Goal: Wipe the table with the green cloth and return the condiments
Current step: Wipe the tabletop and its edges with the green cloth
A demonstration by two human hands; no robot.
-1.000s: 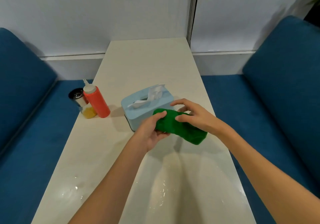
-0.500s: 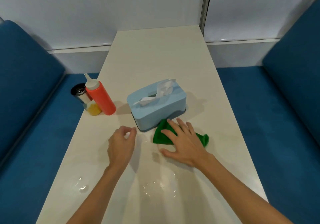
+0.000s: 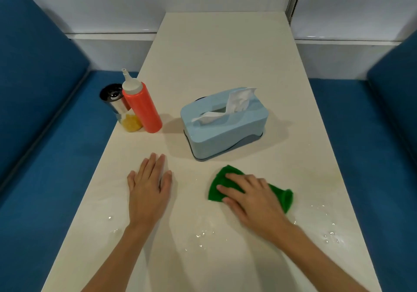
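Blue cushioned benches (image 3: 45, 156) flank the cream laminate table (image 3: 225, 54), wet with water droplets (image 3: 204, 234). The right hand (image 3: 252, 198), held flat, presses the crumpled green cloth (image 3: 214, 190) before the pale-blue tissue box (image 3: 221, 129); the left hand (image 3: 147, 192) lies flat alongside.

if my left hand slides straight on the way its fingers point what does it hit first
Probably the red squeeze bottle: the left hand lies flat, fingers aimed forward and slightly right. It might only clip it; the gap beside the tissue box is close.
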